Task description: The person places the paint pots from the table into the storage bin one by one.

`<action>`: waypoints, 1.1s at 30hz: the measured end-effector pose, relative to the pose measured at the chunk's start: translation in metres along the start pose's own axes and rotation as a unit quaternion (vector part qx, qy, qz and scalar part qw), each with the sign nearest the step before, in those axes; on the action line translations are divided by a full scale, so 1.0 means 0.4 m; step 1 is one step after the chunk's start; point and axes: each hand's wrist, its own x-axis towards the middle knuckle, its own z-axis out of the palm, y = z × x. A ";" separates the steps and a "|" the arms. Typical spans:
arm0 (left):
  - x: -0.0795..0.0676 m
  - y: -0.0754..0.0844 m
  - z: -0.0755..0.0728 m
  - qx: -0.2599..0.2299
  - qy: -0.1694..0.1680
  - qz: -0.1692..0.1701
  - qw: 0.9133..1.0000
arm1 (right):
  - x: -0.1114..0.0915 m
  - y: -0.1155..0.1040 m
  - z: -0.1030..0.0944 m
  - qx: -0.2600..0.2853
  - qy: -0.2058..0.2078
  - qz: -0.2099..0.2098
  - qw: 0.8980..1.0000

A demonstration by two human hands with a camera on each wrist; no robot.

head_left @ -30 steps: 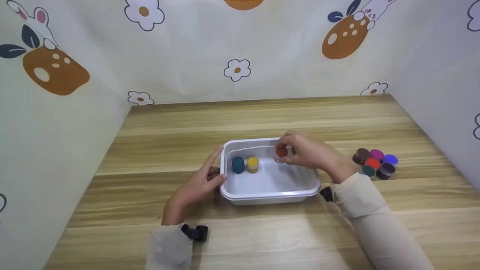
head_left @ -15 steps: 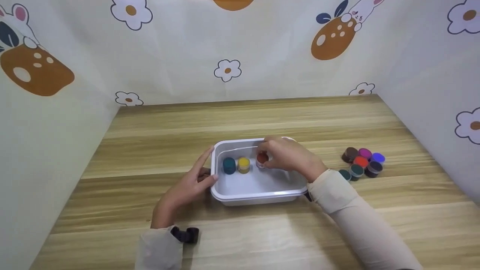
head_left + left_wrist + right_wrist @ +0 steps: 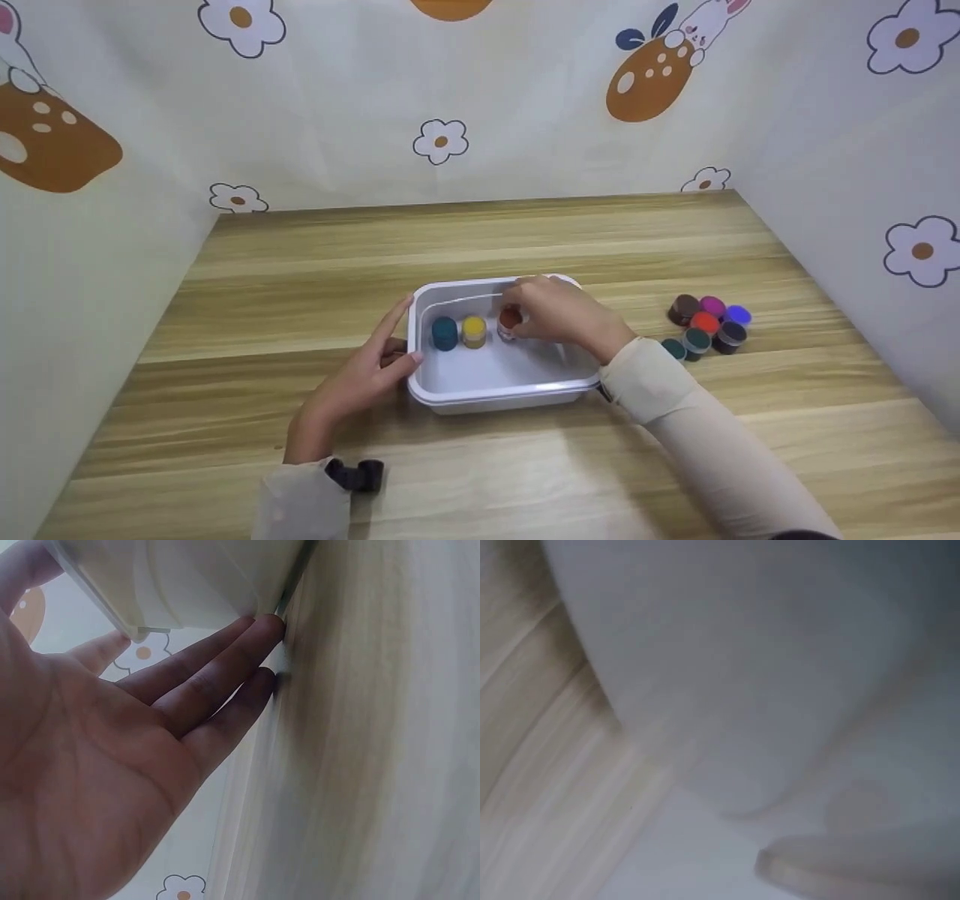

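In the head view, my right hand [image 3: 566, 313] reaches over the right side of a white plastic tub [image 3: 495, 394] and pinches a small paint jar with a reddish-brown lid [image 3: 511, 318], low inside it. To that jar's left stand a yellow paint jar [image 3: 474, 331] and a dark teal one [image 3: 445, 333]. My left hand [image 3: 356, 382] rests against the tub's left rim with thumb and forefinger. The left wrist view shows its other fingers [image 3: 217, 679] fairly straight below the tub's outer wall. Blur fills the right wrist view, where the held jar cannot be made out.
Right of the tub, several paint jars with brown, magenta, blue, red [image 3: 704, 323], black and dark green lids stand clustered on the wooden table [image 3: 337, 262]. Patterned cloth walls [image 3: 337, 112] enclose the table's back and sides.
My right hand has brought the reddish-brown jar leftward and lower in the tub, nearer the yellow jar. The left hand stays at the rim. The head view has shifted slightly.
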 end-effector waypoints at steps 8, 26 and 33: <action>-0.012 -0.002 -0.015 0.009 0.004 0.000 1.000 | 0.014 -0.015 0.009 -0.018 -0.011 -0.009 1.000; 0.001 0.000 -0.003 -0.004 -0.008 0.028 1.000 | -0.006 0.012 0.040 -0.001 0.040 -0.028 0.999; -0.005 0.001 0.000 0.002 -0.003 0.013 1.000 | -0.027 0.012 0.022 0.028 0.045 -0.017 0.998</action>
